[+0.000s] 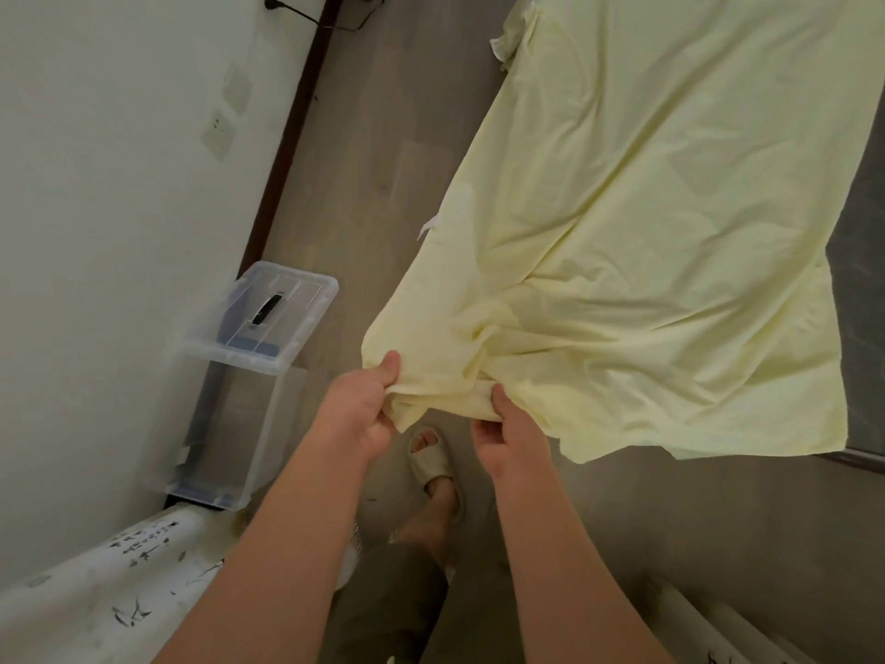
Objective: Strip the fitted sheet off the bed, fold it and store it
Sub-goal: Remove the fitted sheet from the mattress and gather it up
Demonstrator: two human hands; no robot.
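Two hands pinch one bunched edge of a pale yellow sheet [646, 232]. Left hand [364, 409] and right hand [507, 438] grip close together, fingers curled into fabric. From there, the sheet spreads away rightward across the bed [862, 261].

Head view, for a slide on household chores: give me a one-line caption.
Left hand and right hand grip the pale yellow fitted sheet by its bunched edge, near a clear storage box.

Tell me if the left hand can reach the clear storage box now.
Probably yes: bare floor lies between the left hand and the storage box, nothing blocks it, but that hand grips the sheet.
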